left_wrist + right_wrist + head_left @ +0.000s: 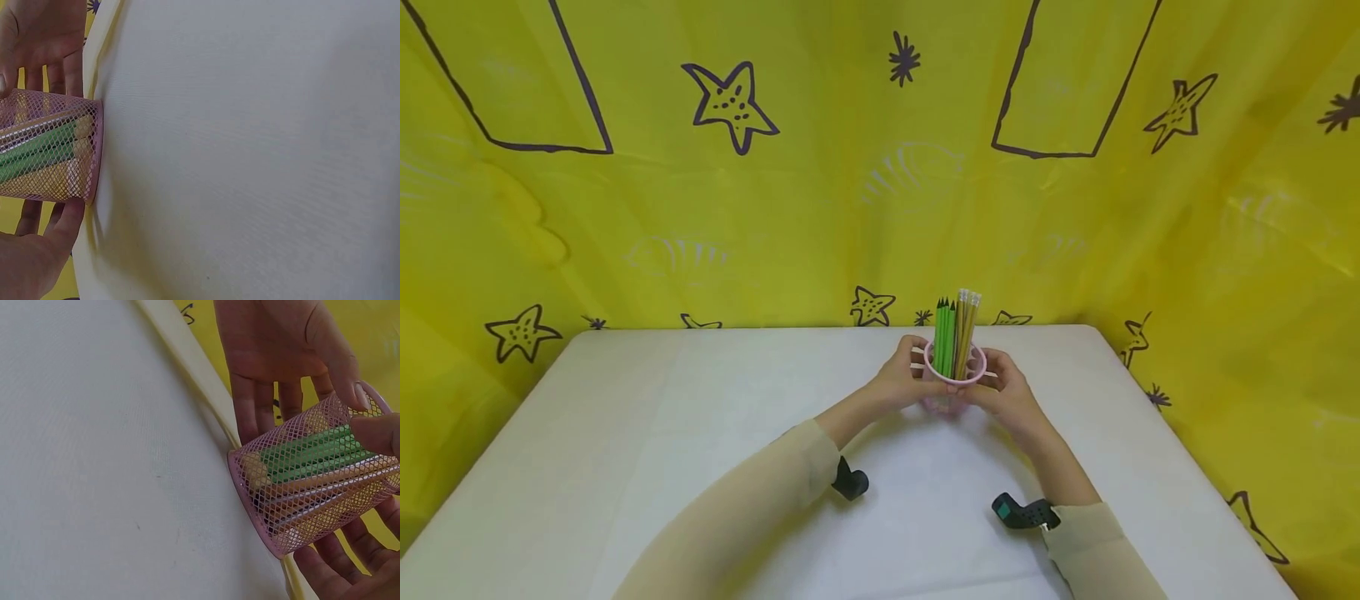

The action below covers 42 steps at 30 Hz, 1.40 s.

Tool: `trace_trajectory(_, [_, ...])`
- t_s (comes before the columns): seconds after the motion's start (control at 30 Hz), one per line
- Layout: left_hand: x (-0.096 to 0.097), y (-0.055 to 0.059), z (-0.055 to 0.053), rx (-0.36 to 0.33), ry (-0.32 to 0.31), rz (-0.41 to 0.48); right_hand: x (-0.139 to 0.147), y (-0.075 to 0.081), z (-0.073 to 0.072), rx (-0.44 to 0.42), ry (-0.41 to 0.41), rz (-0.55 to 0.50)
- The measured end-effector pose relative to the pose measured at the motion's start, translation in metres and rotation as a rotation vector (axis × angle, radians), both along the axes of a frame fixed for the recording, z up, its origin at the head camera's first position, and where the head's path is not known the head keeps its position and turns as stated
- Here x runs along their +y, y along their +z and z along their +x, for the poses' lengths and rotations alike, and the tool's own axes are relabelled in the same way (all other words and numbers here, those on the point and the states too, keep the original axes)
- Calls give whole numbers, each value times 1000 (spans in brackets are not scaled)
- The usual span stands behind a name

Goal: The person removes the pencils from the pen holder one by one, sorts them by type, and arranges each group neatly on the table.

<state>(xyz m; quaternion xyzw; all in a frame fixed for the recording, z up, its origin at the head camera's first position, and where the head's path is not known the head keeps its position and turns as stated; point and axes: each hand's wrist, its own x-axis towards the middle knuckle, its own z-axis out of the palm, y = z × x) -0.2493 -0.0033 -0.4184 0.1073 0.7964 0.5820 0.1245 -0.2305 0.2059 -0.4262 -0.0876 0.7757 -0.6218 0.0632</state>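
Left hand [897,379] and right hand [1009,396] are gripping a cup [312,481].
They're clasping opposite sides, seemingly keeping its pencils [945,342] upright; table [662,417] contact is unclear.

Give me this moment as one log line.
left hand: grips pink mesh pencil cup | right hand: grips cup, opposite side | contents: green pencils, points up; yellow pencils, white ends up

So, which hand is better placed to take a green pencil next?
Probably the left hand: the green pencils stand on its side of the cup, while the right hand is nearer the yellow pencils.
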Motion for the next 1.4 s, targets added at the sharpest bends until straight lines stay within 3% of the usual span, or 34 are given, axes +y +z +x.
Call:
trace_trajectory(0.57, [-26, 1, 15, -15, -8, 33, -18, 0, 6, -2, 52, 27])
trace_trajectory(0.93, [-45, 1, 27, -4, -5, 15, -29, 3, 10, -36, 131, 23])
trace_trajectory(1.13, [-58, 2, 37, 53, 2, -29, -34, 5, 12, -38, 181, 41])
trace_trajectory(1.4, [-79, 4, 54, 51, 32, -2, -47, 10, 21, -49, 289, 17])
